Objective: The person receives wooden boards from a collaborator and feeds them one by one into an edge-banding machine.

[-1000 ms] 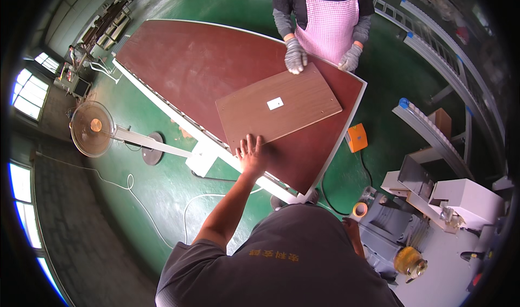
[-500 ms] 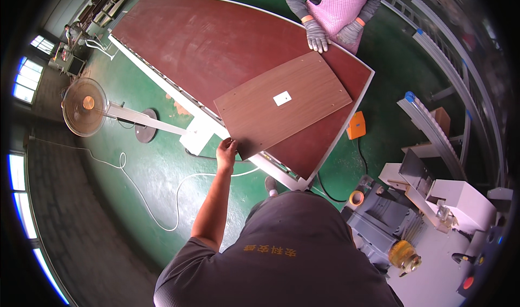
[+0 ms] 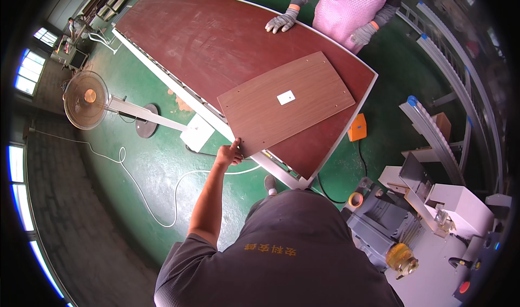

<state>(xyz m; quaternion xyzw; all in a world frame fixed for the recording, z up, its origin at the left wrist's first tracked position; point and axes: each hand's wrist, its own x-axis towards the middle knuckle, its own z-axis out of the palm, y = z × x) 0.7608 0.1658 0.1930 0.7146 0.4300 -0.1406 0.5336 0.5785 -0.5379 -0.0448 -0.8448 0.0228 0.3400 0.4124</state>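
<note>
My left hand (image 3: 229,154) is at the near left corner of a brown wood-grain board (image 3: 271,115), the thumb by its edge and the fingers curled below, closed on it. The board lies slantwise on the dark red top of a long table (image 3: 200,33), its corner jutting past the white table edge. Small holes show near its corners, and a white label (image 3: 286,97) sits at its middle. My right hand is out of sight, with my dark shirt filling the lower middle.
Across the table stands a co-worker in a pink checked apron (image 3: 351,14), a gloved hand (image 3: 281,22) resting on the top. A standing fan (image 3: 86,98) and white cable (image 3: 176,198) are left. At right are an orange pedal box (image 3: 357,127), a machine (image 3: 379,226) and roller rails (image 3: 433,128).
The co-worker's gloved hand has moved left along the table, away from the board's far edge. My left hand stays at the board's corner, its fingers slightly shifted. The view has tilted a little.
</note>
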